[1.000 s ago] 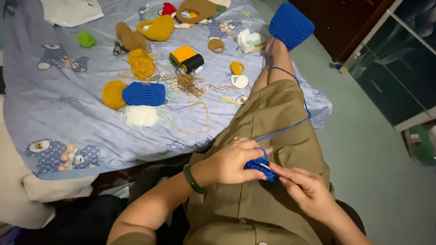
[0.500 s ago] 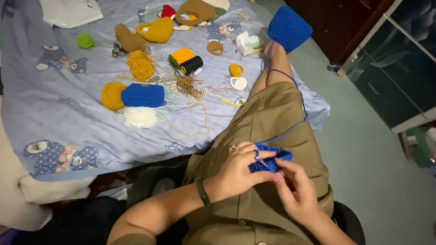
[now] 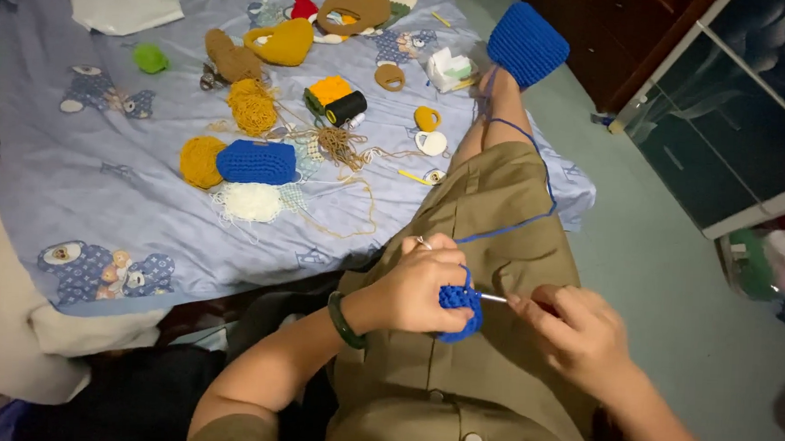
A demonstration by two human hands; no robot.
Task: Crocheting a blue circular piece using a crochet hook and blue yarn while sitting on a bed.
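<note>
step: mid-stitch | left hand (image 3: 416, 288) pinches blue crochet piece (image 3: 459, 307) | right hand (image 3: 577, 334) grips crochet hook (image 3: 495, 297) | next: careful yarn (image 3: 535, 187) tension

Open lap (image 3: 499, 207) ahead of both hands, taut blue yarn strand (image 3: 534, 220) across, cluttered bedspread (image 3: 103, 190) leftward.

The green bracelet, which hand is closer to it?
Left. The green bracelet sits on that wrist, right behind the left hand, which holds the blue crochet piece. The right hand is across the lap, holding the hook.
</note>
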